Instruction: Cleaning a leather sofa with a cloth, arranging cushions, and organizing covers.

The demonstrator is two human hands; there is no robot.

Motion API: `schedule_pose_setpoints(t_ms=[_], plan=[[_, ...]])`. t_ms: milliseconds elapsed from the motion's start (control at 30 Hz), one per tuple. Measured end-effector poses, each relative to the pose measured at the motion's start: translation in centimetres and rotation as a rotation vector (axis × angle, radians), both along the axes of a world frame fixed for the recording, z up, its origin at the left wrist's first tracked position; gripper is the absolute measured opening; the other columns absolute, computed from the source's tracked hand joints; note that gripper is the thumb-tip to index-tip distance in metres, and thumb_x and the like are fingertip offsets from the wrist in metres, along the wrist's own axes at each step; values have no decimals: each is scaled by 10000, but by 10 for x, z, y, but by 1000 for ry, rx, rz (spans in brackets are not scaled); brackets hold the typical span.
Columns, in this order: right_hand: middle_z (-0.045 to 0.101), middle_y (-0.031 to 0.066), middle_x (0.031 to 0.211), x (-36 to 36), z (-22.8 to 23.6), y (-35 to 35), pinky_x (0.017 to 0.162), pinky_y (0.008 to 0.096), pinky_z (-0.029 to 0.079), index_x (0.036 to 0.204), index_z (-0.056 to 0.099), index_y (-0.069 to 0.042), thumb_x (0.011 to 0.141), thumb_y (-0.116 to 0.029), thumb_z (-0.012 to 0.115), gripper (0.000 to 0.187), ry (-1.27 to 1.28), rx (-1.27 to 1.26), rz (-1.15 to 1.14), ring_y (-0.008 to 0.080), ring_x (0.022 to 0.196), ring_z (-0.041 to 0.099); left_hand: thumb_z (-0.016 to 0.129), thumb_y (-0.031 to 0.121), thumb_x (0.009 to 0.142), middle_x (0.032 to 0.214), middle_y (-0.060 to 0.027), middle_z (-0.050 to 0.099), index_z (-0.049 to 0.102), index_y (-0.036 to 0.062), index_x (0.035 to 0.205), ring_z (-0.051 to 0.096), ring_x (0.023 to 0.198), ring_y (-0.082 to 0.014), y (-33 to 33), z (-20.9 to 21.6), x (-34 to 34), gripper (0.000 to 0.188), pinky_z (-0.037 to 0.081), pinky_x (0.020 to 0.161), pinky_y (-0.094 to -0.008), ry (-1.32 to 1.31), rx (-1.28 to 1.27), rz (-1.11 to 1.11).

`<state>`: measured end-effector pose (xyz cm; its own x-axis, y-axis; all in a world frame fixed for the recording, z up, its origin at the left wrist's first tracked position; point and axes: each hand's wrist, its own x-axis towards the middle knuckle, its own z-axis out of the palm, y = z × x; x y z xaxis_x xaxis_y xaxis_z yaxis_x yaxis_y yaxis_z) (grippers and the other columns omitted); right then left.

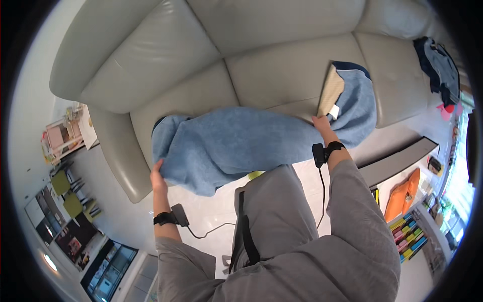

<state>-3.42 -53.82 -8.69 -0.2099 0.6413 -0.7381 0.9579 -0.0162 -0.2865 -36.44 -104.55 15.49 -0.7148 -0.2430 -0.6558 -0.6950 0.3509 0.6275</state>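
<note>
A long blue sofa cover (246, 136) with a dark navy edge hangs in soft folds in front of the grey sofa seat. At its left end, my left hand (158, 176) is closed on the lower corner, its fingers partly hidden by the fabric. My right hand (323, 125) pinches the cover toward its right end, just beside a small white label (333, 111). Above that hand the cloth's end is folded over against the seat, so its beige backing (329, 89) shows. Both wrists carry black straps with small cabled devices.
The grey leather sofa (292, 70) spans the far side, and a similar blue cloth (441, 70) drapes over its right end. A low table or bench (397, 161) stands to my right, near an orange item (402, 195) and a rack of colourful things (408, 234). Green chairs (70, 196) are at left.
</note>
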Motion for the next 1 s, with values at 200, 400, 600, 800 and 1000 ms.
schedule_pose_setpoints(t_ms=[200, 400, 600, 800, 1000], plan=[[479, 285, 1165, -25, 15, -13, 898, 421, 406, 1138, 442, 72, 746, -305, 551, 554, -260, 185, -269, 381, 1075, 488, 623, 266, 718, 1072, -52, 572, 605, 54, 1016, 494, 1024, -174, -50, -64, 36, 366, 356, 880, -293, -102, -34, 32], [560, 202, 1067, 4, 45, -21, 885, 415, 405, 1175, 446, 42, 815, -319, 419, 510, 255, 111, -925, 336, 980, 540, 613, 303, 680, 1100, -106, 547, 569, -16, 1063, 485, 1010, -214, 0, -94, 56, 501, 348, 889, -305, -203, 53, 64], [464, 111, 1245, -6, 242, -72, 974, 500, 314, 1252, 419, -99, 874, -414, 269, 514, 1228, -431, -1512, 314, 1137, 437, 574, 312, 738, 1174, -154, 504, 507, -1, 1143, 437, 1113, -247, 85, -111, 103, 517, 324, 946, -343, -224, 160, -256], [498, 156, 1201, 109, 406, -113, 941, 465, 402, 1219, 426, -26, 901, -385, 305, 495, 1589, -262, -1093, 305, 1105, 484, 626, 302, 728, 1307, -237, 358, 475, 35, 1180, 324, 1230, -370, 120, -14, 138, 546, 285, 1007, -394, 296, 178, -993], [594, 147, 1050, 156, 608, -188, 836, 386, 485, 1060, 543, -8, 878, -361, 460, 405, 1785, 30, -710, 272, 923, 599, 686, 303, 680, 1413, -216, 159, 155, 90, 1383, 181, 1304, -353, 151, 76, 192, 906, 194, 1040, -458, 802, 309, -1626]])
